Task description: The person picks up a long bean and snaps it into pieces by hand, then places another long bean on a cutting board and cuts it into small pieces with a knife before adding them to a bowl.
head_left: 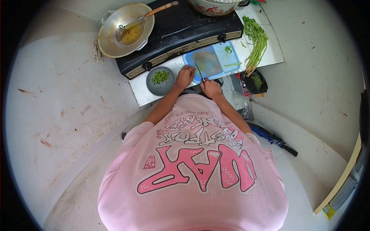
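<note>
My right hand (211, 88) is wrapped round the handle of a knife (199, 69), whose thin blade points away over a blue cutting board (212, 61). At the board's left edge, my left hand (186, 76) has its fingers bent together; whatever they may hold is too small to make out. Small green bits lie on the board near the blade, and a green stem (232, 64) rests on its right part. Just left of my left hand, a grey plate (156, 89) holds chopped greens (160, 77).
A black stove (181, 29) spans the back, carrying a large pan (105, 36) with a ladle (148, 14) and a floral pot (214, 8). Long green stems (257, 46) lie at the right. A black container (263, 83) stands beyond the counter's front edge.
</note>
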Demonstrator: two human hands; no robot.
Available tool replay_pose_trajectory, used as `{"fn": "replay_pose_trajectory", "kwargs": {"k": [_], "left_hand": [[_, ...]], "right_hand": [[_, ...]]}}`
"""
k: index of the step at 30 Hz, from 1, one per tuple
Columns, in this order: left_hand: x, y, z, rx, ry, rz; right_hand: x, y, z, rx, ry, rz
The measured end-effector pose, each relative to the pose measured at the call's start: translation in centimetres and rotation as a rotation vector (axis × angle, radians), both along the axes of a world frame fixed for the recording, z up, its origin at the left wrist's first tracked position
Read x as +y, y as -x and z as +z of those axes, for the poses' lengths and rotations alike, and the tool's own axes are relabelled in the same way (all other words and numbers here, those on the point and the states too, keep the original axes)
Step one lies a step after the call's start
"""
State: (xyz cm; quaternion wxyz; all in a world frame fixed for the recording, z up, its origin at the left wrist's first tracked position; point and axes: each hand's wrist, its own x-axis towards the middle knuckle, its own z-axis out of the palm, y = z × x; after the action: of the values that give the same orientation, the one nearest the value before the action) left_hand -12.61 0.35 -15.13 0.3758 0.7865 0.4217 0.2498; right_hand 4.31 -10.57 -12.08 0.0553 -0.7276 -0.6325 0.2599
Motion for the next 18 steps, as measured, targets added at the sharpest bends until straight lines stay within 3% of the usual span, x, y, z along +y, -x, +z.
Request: {"fn": "replay_pose_trajectory", "kwargs": {"k": [18], "left_hand": [[0.1,0.2,2.2,0.171,-0.011,-0.103]], "right_hand": [[0.5,-0.2,-0.1,0.026,0.017,0.086]]}}
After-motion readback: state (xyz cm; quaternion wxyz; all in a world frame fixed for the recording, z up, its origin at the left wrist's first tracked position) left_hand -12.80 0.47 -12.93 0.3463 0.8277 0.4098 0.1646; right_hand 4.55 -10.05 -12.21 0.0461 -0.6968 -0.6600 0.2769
